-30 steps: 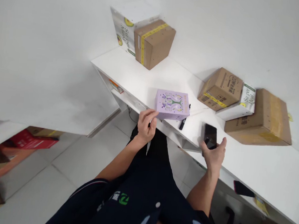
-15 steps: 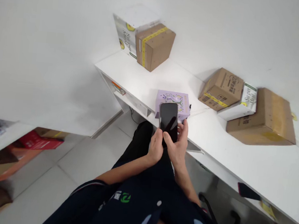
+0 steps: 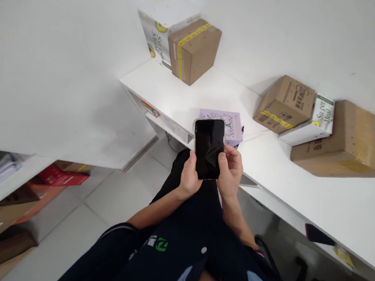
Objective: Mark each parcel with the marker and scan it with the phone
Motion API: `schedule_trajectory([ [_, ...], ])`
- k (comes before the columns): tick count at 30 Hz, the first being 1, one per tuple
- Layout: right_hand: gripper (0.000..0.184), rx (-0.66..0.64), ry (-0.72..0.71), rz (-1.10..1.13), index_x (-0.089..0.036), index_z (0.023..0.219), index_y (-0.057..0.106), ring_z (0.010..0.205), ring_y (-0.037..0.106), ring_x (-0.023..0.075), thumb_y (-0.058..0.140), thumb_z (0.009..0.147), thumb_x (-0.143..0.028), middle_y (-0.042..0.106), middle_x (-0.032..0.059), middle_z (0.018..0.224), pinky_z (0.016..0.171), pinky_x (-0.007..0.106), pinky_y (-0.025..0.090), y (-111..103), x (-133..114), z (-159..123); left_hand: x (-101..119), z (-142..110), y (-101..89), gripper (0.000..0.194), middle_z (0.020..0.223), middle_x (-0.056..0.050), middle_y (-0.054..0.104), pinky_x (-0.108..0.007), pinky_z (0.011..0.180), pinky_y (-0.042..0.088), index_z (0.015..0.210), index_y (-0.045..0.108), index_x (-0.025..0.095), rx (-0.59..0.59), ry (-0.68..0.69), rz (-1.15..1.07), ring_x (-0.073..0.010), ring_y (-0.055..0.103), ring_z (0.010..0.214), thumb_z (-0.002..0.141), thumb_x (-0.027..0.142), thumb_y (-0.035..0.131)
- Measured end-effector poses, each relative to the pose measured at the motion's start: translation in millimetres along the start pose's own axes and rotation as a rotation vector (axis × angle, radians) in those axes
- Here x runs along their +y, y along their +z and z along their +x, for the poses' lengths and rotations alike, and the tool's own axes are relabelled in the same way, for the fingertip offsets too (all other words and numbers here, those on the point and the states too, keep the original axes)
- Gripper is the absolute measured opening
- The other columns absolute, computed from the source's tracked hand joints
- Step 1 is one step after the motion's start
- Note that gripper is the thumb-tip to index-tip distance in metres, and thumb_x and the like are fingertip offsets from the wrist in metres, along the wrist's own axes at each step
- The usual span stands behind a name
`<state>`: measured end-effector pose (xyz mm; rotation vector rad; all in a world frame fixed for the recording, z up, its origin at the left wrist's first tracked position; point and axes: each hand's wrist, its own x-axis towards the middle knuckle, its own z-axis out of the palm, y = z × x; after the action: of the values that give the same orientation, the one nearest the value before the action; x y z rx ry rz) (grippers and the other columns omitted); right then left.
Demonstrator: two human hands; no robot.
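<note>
Two bare hands grip one black rectangular smartphone with a glossy dark screen [image 3: 208, 147], raised in front of the near edge of the long white bench [image 3: 185, 98]. Taking the phone as the clock's centre, the left hand [image 3: 190, 176] is at seven o'clock, its fingers closed around the lower corner. The right hand [image 3: 231, 173] is at four o'clock, fingers grasping the side edge, thumb along the screen's rim.

One lilac cardboard box with a printed pattern [image 3: 234, 128] lies on the bench at one o'clock, partly hidden by the phone. Five larger boxes stand farther back. Two are at eleven o'clock: one white printed carton [image 3: 155, 40] beside one brown cardboard carton with yellow tape [image 3: 194, 50]. Three sit between two and three o'clock: one small brown carton [image 3: 286, 101], one white "Super Meal" box [image 3: 323, 116] and one big brown carton [image 3: 351, 143].
</note>
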<state>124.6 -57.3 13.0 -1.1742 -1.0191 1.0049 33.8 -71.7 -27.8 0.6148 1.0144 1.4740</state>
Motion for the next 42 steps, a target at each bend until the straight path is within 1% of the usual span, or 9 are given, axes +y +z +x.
schedule_trajectory([
  [3, 0.03, -0.016, 0.022, 0.006, -0.025, 0.106, 0.062, 0.079, 0.062, 0.0128, 0.067, 0.085, -0.046, 0.066, -0.0001, 0.09, 0.074, 0.027, 0.053, -0.2, 1.6, 2.7, 6.8, 2.5, 2.8, 0.065, 0.121, -0.008, 0.075, -0.045, 0.106, 0.055, 0.123, 0.07, 0.02, -0.004, -0.115, -0.128, -0.0275, 0.067, 0.123, 0.092, 0.072, 0.046],
  [6, 0.031, -0.024, 0.029, 0.0, -0.025, 0.106, 0.061, 0.075, 0.059, 0.0122, 0.066, 0.085, -0.048, 0.065, -0.0008, 0.087, 0.07, 0.026, 0.052, 1.2, 1.6, 5.0, 12.9, 5.1, 4.4, 0.061, 0.122, -0.008, 0.075, -0.046, 0.108, 0.053, 0.12, 0.071, 0.019, -0.021, -0.148, -0.191, -0.0289, 0.065, 0.126, 0.091, 0.069, 0.052],
  [11, 0.032, -0.025, 0.048, 0.029, -0.025, 0.104, 0.06, 0.073, 0.057, 0.0113, 0.068, 0.084, -0.048, 0.063, -0.0018, 0.085, 0.069, 0.025, 0.049, 6.0, 0.8, 7.1, 19.7, 6.3, 9.3, 0.051, 0.118, -0.008, 0.076, -0.043, 0.11, 0.05, 0.11, 0.075, 0.017, 0.047, -0.204, -0.376, -0.03, 0.065, 0.125, 0.085, 0.06, 0.066],
  [15, 0.032, -0.028, 0.049, 0.059, -0.025, 0.107, 0.061, 0.08, 0.059, 0.0121, 0.068, 0.085, -0.047, 0.065, -0.0005, 0.094, 0.075, 0.027, 0.051, 7.7, 2.8, 5.6, 23.1, 7.4, 10.9, 0.042, 0.111, -0.008, 0.078, -0.041, 0.109, 0.049, 0.106, 0.076, 0.015, 0.102, -0.237, -0.428, -0.0286, 0.066, 0.124, 0.089, 0.052, 0.065],
  [19, 0.033, -0.01, 0.029, 0.052, -0.025, 0.11, 0.061, 0.087, 0.06, 0.0131, 0.068, 0.086, -0.046, 0.065, 0.0005, 0.099, 0.079, 0.028, 0.052, 7.9, 6.2, 2.6, 24.4, 9.2, 9.8, 0.039, 0.115, -0.007, 0.077, -0.038, 0.109, 0.049, 0.104, 0.076, 0.016, 0.132, -0.21, -0.408, -0.0271, 0.066, 0.122, 0.09, 0.05, 0.064],
  [24, 0.032, -0.018, 0.014, 0.075, -0.025, 0.111, 0.062, 0.087, 0.062, 0.0127, 0.069, 0.086, -0.044, 0.066, 0.0008, 0.1, 0.08, 0.028, 0.053, 8.0, 7.5, 1.0, 24.3, 10.3, 8.7, 0.042, 0.119, -0.006, 0.076, -0.038, 0.108, 0.049, 0.105, 0.076, 0.016, 0.115, -0.191, -0.402, -0.0274, 0.065, 0.123, 0.088, 0.053, 0.066],
  [30, 0.032, -0.023, 0.011, 0.053, -0.025, 0.109, 0.062, 0.085, 0.062, 0.0127, 0.071, 0.083, -0.042, 0.066, 0.0006, 0.099, 0.078, 0.028, 0.053, 10.2, 2.6, 3.0, 23.6, 11.1, 8.8, 0.037, 0.114, -0.005, 0.078, -0.036, 0.104, 0.052, 0.108, 0.077, 0.018, 0.126, -0.191, -0.451, -0.0259, 0.068, 0.121, 0.089, 0.049, 0.066],
  [34, 0.031, -0.02, 0.002, 0.047, -0.025, 0.108, 0.062, 0.083, 0.062, 0.0125, 0.071, 0.083, -0.041, 0.066, 0.0005, 0.099, 0.077, 0.028, 0.053, 11.3, 0.9, 4.9, 22.7, 11.6, 8.8, 0.038, 0.116, -0.006, 0.077, -0.036, 0.104, 0.053, 0.102, 0.077, 0.017, 0.104, -0.182, -0.441, -0.0268, 0.067, 0.122, 0.089, 0.051, 0.066],
  [42, 0.032, -0.012, -0.018, 0.095, -0.026, 0.114, 0.062, 0.096, 0.065, 0.0157, 0.069, 0.085, -0.039, 0.068, 0.0031, 0.109, 0.088, 0.033, 0.054, 10.8, 7.8, 0.2, 23.0, 12.0, 8.6, 0.038, 0.114, -0.004, 0.077, -0.033, 0.103, 0.052, 0.104, 0.077, 0.018, 0.105, -0.142, -0.415, -0.0243, 0.068, 0.119, 0.088, 0.051, 0.066],
])
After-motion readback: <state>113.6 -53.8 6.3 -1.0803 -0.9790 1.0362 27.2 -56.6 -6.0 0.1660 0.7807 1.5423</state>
